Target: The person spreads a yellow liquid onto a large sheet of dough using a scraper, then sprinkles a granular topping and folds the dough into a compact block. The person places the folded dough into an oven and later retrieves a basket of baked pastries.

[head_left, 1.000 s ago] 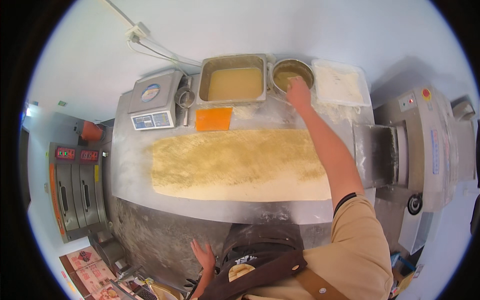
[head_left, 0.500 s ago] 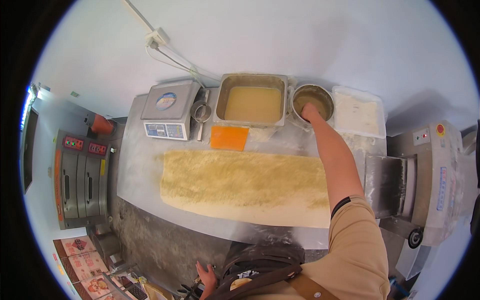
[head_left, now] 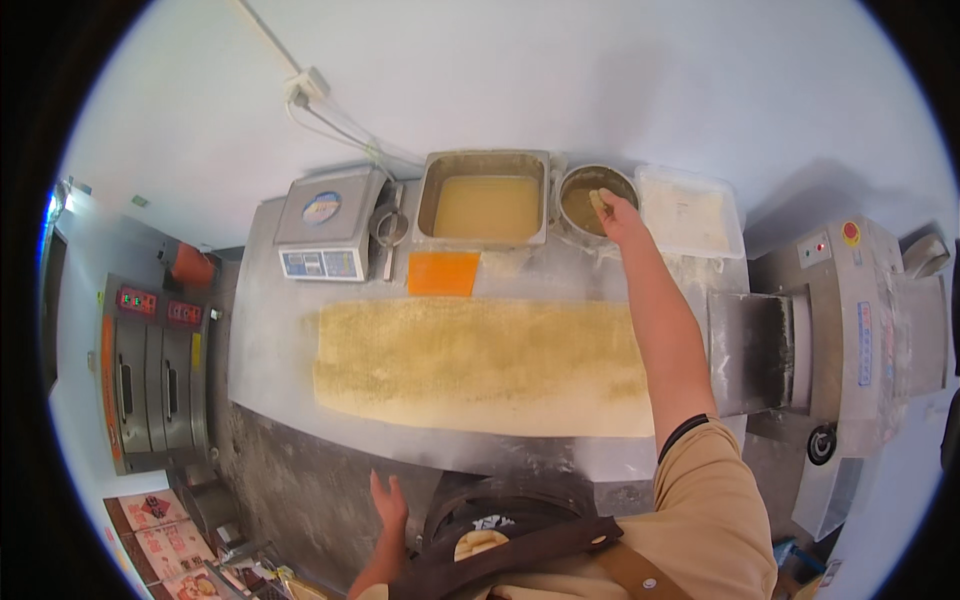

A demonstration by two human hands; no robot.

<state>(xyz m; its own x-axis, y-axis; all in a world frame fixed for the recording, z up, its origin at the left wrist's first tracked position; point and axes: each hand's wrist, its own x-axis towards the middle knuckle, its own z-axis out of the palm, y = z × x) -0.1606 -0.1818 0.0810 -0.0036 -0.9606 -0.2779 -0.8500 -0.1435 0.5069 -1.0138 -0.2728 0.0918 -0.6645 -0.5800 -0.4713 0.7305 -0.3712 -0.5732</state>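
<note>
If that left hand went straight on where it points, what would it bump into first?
The left hand would probably meet the near edge of the metal table; height is unclear, so it might pass above.

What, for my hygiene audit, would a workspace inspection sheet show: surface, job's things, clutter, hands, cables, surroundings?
Surface: metal table, pale residue in places.
Job's things: flat dough sheet, golden-brown coating mostly covering it, paler along near edge; round metal pot behind its right end.
Clutter: orange card, strainer, scale, rectangular pan, white tub toward the back.
Hands: right hand above pot, apparently pinching a yellowish clump; left hand open, in front of table.
Cables: cords on wall behind scale.
Surroundings: oven left, machine with red button right.
</note>
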